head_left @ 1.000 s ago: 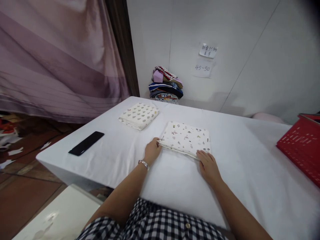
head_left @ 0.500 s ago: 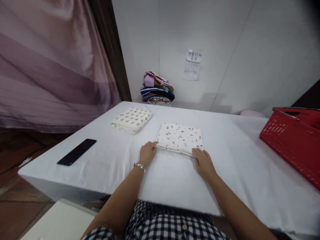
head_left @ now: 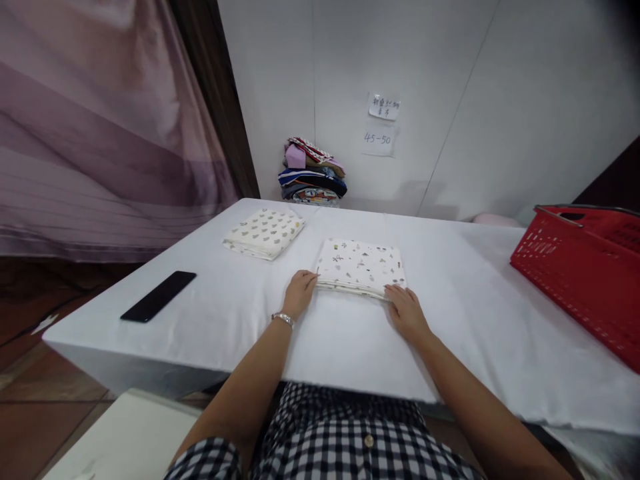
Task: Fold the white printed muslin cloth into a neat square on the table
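Head view: since half a second ago both hands have stayed at the near edge of the folded printed cloth (head_left: 360,267), the left hand (head_left: 299,292) at its near left corner and the right hand (head_left: 405,312) at its near right corner, fingers curled low against the soft layered edge, though whether they pinch it I cannot tell. The cloth lies flat and square mid-worktop (head_left: 450,347) on smooth white covering with bare room around it. Farther off are a slim black phone (head_left: 159,296) near the left edge, a second folded cloth (head_left: 264,233), and a slotted red basket (head_left: 583,280) on the right.

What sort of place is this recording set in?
Probably a makeshift cloth-folding station in a plain room: a white-covered table with two folded cloths, a red basket, and handwritten paper notes on the wall.
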Demonstrator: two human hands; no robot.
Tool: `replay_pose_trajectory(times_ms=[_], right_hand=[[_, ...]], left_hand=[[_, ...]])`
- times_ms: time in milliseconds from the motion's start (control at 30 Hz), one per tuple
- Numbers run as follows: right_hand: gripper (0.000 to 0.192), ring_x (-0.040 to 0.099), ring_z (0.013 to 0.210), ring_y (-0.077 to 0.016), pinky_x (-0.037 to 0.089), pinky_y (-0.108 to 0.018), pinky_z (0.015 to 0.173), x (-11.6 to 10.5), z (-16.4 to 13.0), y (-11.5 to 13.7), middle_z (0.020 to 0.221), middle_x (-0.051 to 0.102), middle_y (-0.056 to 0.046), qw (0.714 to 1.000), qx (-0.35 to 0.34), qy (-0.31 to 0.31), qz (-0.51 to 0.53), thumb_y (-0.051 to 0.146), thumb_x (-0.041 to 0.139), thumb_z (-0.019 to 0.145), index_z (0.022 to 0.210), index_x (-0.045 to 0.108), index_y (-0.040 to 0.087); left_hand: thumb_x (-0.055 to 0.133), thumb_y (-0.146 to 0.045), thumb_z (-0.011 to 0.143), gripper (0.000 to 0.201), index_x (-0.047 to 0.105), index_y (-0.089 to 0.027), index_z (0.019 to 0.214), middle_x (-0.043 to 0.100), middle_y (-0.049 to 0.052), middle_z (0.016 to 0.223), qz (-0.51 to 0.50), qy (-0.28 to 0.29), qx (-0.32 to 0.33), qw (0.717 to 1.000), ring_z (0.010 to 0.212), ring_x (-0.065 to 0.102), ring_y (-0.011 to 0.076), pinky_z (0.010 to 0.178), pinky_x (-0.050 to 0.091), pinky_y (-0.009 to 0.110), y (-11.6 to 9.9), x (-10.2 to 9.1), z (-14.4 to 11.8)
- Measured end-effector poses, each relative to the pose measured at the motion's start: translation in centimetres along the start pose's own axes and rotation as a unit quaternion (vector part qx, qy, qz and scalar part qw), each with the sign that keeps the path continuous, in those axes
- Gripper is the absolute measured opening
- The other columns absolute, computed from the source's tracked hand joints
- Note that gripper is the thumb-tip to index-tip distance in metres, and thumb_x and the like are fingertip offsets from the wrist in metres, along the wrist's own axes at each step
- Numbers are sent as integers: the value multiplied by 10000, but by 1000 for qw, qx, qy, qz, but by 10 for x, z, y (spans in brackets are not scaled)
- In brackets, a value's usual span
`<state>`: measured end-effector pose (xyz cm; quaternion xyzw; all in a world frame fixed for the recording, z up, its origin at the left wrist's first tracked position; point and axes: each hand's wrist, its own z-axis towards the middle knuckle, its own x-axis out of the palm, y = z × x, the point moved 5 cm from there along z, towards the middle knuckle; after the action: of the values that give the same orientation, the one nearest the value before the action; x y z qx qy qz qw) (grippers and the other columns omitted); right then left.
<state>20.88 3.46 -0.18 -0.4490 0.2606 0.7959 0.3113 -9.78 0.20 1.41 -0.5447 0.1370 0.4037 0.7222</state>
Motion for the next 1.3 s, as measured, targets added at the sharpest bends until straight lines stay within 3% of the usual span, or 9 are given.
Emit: replay_pose_trajectory(times_ms=[200,333,567,767,967,1300], right_hand=[[426,430,1244,-220,262,-452,1049,0,0,-1,1318,523,-70,1000,-1,-10,0,138,389,845,1258,487,180],[419,431,1245,-222,262,-455,1051,0,0,0,1312,528,-64,1000,4,-9,5,142,390,846,1247,498,192],[437,432,1245,-221,272,-467,1045,-3,0,0,1315,524,-68,1000,3,-8,11,139,394,837,1259,489,199],[446,433,1243,-222,273,-472,1041,-3,0,-1,1313,527,-64,1000,5,-10,22,127,402,826,1256,488,205],[443,430,1246,-214,265,-463,1049,-2,0,-2,1314,526,-54,1000,9,-11,28,129,405,826,1254,488,207],[460,426,1248,-214,265,-464,1049,-5,1,0,1318,523,-55,999,10,-1,34,123,392,824,1266,479,213]], left_hand=[[460,-227,862,231,651,-218,992,568,50,1073,90,7,58,994,974,523,188,872,437,327,-7,1,4],[452,-198,858,210,659,-202,894,586,63,1027,131,14,81,988,955,512,216,833,441,359,-14,3,7],[408,-108,844,209,601,-181,877,590,70,988,120,-33,115,986,928,506,209,812,432,348,-25,-4,6],[398,-54,819,210,569,-176,833,586,85,960,155,-4,126,980,902,504,223,780,438,357,-23,1,3],[387,-54,826,211,553,-179,861,570,102,1019,156,-44,130,978,948,499,233,790,440,371,-23,1,6],[455,-138,815,133,566,-188,870,562,85,1061,104,2,132,986,1018,499,218,890,436,378,-19,1,5]])
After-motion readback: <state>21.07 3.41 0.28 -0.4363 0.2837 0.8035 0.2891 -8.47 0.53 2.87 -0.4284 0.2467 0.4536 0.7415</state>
